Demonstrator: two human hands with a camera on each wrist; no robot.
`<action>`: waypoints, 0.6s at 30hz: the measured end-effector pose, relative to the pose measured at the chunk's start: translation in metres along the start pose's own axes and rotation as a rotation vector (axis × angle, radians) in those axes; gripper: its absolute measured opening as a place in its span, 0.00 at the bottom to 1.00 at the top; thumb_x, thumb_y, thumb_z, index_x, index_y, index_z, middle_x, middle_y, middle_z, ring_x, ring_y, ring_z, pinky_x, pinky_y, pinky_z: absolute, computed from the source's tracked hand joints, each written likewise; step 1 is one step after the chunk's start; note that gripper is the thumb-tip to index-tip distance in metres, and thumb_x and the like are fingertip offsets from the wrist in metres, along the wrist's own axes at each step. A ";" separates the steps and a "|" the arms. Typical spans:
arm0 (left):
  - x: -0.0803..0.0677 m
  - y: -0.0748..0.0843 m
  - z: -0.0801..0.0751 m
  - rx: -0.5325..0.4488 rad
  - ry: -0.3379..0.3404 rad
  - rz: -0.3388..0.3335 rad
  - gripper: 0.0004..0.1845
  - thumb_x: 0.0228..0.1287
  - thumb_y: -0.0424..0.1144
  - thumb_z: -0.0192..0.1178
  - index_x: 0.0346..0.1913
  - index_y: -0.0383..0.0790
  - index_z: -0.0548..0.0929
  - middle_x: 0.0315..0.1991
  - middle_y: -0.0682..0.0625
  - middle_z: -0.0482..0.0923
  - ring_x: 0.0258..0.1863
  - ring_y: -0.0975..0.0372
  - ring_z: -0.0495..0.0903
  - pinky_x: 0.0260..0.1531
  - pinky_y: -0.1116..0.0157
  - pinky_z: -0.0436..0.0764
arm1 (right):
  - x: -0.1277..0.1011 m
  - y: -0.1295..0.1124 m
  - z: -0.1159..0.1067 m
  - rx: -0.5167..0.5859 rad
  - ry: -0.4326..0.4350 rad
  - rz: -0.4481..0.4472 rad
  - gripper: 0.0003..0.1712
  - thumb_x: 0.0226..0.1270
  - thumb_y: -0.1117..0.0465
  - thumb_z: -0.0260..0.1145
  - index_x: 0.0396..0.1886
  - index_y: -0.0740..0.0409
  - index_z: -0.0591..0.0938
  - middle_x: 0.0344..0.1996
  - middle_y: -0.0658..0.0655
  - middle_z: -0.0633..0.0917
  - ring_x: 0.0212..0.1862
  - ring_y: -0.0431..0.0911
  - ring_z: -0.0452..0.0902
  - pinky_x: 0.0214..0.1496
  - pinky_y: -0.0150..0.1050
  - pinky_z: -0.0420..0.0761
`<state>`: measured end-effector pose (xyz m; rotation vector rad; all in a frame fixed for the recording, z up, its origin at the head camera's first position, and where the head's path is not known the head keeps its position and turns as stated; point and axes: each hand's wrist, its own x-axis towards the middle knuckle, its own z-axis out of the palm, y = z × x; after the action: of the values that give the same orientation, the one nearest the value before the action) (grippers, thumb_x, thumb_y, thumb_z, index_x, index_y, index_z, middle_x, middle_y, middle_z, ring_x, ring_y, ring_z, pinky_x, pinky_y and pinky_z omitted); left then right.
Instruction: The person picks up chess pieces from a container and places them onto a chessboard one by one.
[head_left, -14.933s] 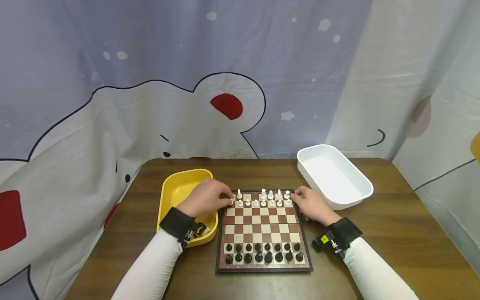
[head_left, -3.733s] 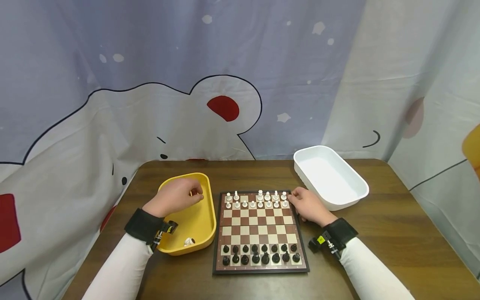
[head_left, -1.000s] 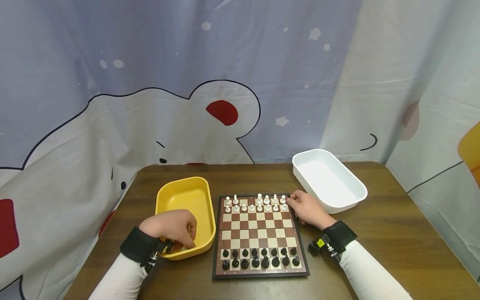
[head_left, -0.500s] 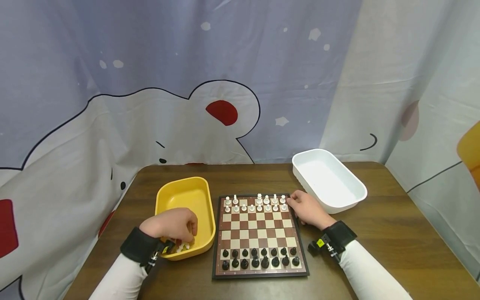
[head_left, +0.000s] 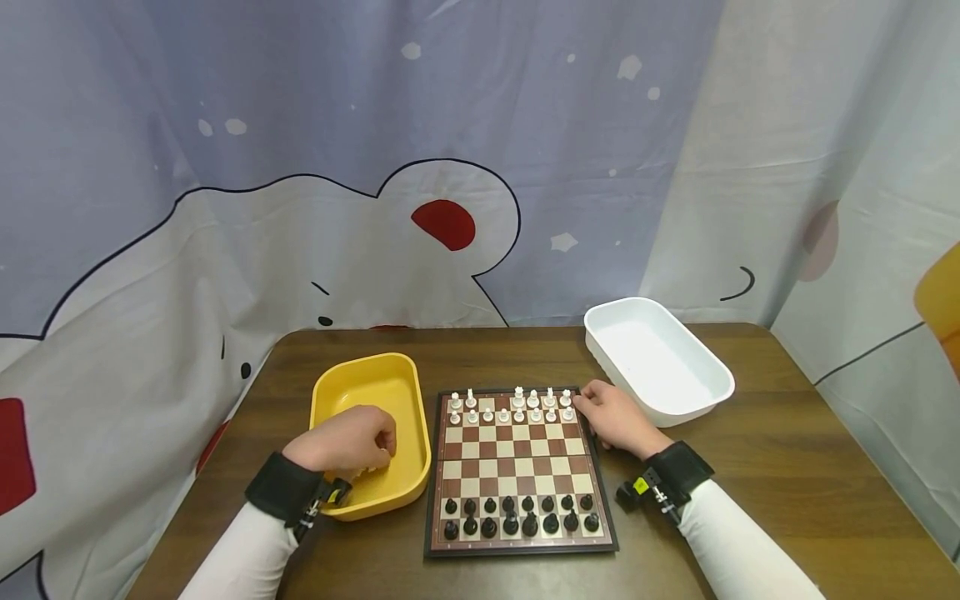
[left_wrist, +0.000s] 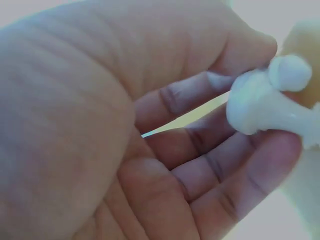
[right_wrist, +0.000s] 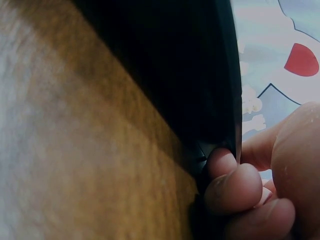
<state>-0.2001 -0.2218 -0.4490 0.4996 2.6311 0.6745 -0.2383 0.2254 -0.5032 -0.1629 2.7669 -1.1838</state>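
My left hand (head_left: 367,446) is inside the yellow tray (head_left: 360,379), over its near half. In the left wrist view its fingers (left_wrist: 235,185) and thumb pinch a white chess piece (left_wrist: 262,102). A chessboard (head_left: 517,462) lies in the middle of the table. White pieces (head_left: 510,407) stand on its two far rows and black pieces (head_left: 521,515) on its two near rows. My right hand (head_left: 600,412) is at the board's far right corner. In the right wrist view its curled fingers (right_wrist: 230,185) grip the board's black edge (right_wrist: 200,90).
An empty white tray (head_left: 705,371) stands at the back right, just beyond my right hand. The brown table (head_left: 787,467) ends at a hanging printed curtain (head_left: 450,167) behind and on both sides.
My left hand has risen a little from the tray's near end and shifted slightly away from me, now pinching the white piece. The right hand and the board have not moved.
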 end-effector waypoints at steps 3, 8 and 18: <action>0.002 0.000 0.000 0.033 0.021 0.006 0.09 0.66 0.27 0.74 0.37 0.45 0.86 0.31 0.51 0.79 0.28 0.57 0.79 0.28 0.59 0.81 | 0.000 0.000 0.000 0.000 -0.001 0.002 0.14 0.89 0.54 0.58 0.51 0.61 0.80 0.21 0.56 0.80 0.13 0.46 0.73 0.17 0.40 0.72; 0.004 0.000 0.000 0.068 0.042 0.039 0.09 0.66 0.27 0.74 0.37 0.45 0.87 0.31 0.53 0.79 0.29 0.58 0.79 0.29 0.60 0.82 | 0.000 0.000 0.000 0.009 -0.002 0.004 0.14 0.89 0.54 0.58 0.51 0.61 0.80 0.21 0.57 0.80 0.13 0.46 0.73 0.17 0.40 0.73; 0.006 0.002 -0.001 0.028 0.125 0.037 0.07 0.67 0.28 0.71 0.40 0.44 0.86 0.31 0.52 0.79 0.26 0.58 0.79 0.26 0.60 0.81 | -0.001 -0.001 0.000 0.008 0.000 -0.002 0.14 0.89 0.54 0.58 0.50 0.61 0.80 0.21 0.56 0.80 0.12 0.46 0.72 0.17 0.40 0.72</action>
<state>-0.2046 -0.2179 -0.4489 0.5318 2.7583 0.7022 -0.2377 0.2248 -0.5021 -0.1648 2.7629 -1.1949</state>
